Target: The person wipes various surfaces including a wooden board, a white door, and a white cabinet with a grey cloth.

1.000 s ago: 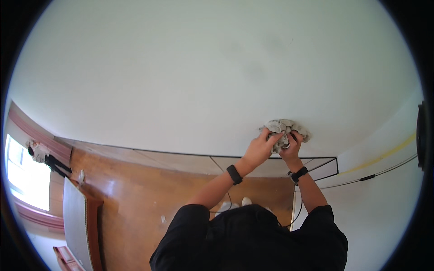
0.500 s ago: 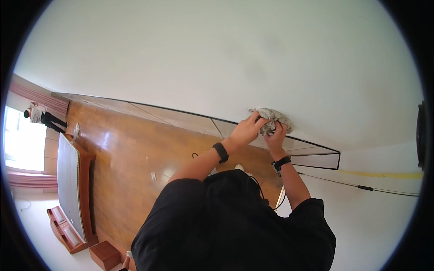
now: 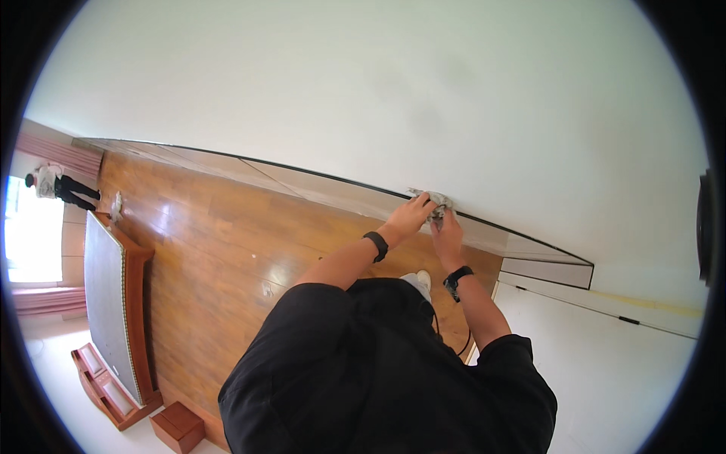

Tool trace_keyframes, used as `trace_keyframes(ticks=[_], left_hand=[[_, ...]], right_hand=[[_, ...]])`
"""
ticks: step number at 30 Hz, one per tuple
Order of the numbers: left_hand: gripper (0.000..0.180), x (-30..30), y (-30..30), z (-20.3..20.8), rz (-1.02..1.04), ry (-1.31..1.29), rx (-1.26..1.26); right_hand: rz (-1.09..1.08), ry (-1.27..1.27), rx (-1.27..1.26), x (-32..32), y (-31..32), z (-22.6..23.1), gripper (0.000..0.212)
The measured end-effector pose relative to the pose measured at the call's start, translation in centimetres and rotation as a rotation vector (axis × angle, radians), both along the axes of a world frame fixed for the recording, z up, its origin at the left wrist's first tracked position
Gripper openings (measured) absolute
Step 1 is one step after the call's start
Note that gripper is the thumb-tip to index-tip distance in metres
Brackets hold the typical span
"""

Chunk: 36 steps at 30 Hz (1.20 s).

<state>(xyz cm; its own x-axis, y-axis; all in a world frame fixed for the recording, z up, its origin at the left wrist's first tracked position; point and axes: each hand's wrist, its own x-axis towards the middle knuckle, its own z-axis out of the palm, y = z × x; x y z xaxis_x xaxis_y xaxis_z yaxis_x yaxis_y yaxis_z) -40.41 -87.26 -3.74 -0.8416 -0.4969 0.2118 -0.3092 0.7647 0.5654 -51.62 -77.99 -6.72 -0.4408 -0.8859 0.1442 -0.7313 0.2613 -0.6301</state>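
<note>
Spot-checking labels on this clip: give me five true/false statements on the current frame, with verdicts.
1. The left hand and right hand both hold the grey cloth. True.
2. Only one wrist wears a band. False: both have dark bands.
3. A brown box shows at the lower left. True.
4. The other person is at the right of the picture. False: the other person is at the far left, near the window.
5. The wearer's sleeves are white. False: the sleeves are black.

pink curtains (image 3: 49, 300) frame a bright window (image 3: 34, 242) beyond the shiny wooden floor (image 3: 204, 242).
</note>
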Motion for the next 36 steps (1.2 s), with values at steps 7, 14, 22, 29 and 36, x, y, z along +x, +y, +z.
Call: trace_keyframes(ticks=[7,14,22,29,36], left_hand=[[0.033,6.1,-2.7,-4.0,0.134,-0.012,0.058],[0.035,13.4,-6.0,-4.6,0.543,0.054,0.154],[0.029,13.4,-6.7,-5.3,0.502,-0.094,-0.009],[0.02,6.1,-2.5,-8.8,0.337,-0.036,0.012],[0.024,2.7,-0.2,-6.0,0.209,-0.002,0.201]], right_hand=[[0.068,0.051,-0.022,6.8,-4.1,-2.9,0.028],[0.249,0.075,-0.119,13.0,-11.0,-3.8,0.023],[0.29,0.103,-0.068,13.2,-10.9,-4.9,0.022],[0.115,0.177,0.076,8.3,-5.5,-1.5,0.026],[0.008,0.182,0.073,4.8,-1.7,-1.0,0.029]])
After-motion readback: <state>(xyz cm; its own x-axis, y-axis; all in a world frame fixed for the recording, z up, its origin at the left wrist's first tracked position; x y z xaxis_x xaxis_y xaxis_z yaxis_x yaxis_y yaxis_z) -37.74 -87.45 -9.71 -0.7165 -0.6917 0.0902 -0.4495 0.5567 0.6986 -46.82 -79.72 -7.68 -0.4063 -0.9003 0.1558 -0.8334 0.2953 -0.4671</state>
